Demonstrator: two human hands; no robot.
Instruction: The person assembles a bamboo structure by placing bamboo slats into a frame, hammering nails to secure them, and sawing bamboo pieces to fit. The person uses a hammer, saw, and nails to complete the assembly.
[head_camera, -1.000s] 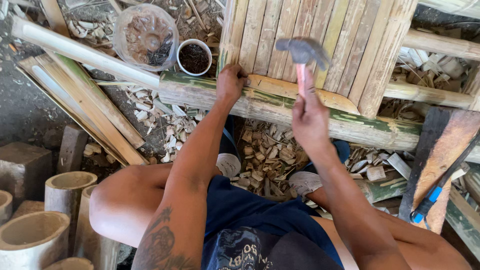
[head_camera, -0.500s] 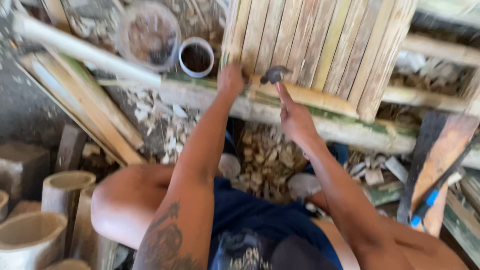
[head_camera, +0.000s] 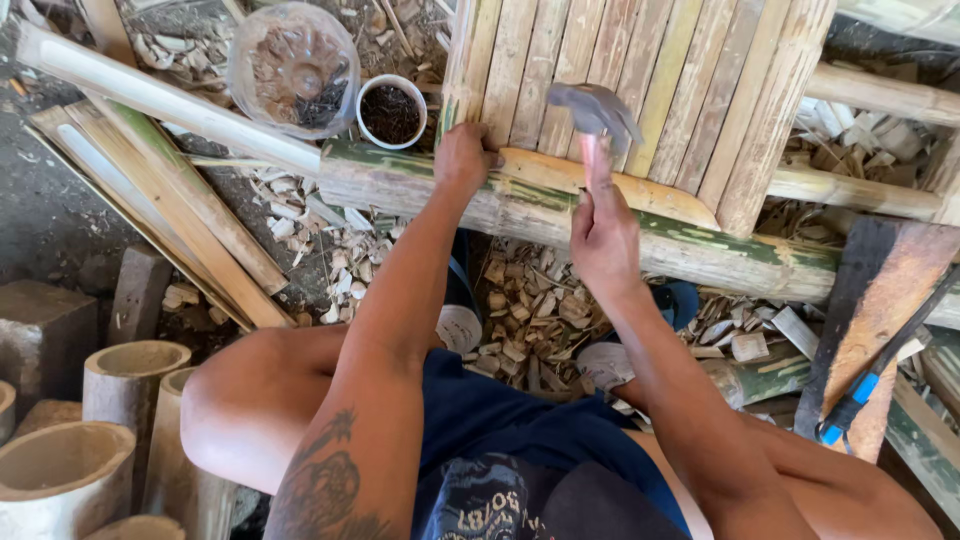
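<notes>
Since half a second ago, my right hand (head_camera: 603, 235) has lifted the hammer (head_camera: 594, 112) it grips above the slat (head_camera: 600, 182). My left hand (head_camera: 463, 157) pinches closed at the slat's end, presumably on a nail; a crooked blow could hit those fingers.

You're in dark navy shorts (head_camera: 500, 420) with a pale printed graphic | bare arms and knees | tattoo (head_camera: 325, 470) on your left forearm
</notes>
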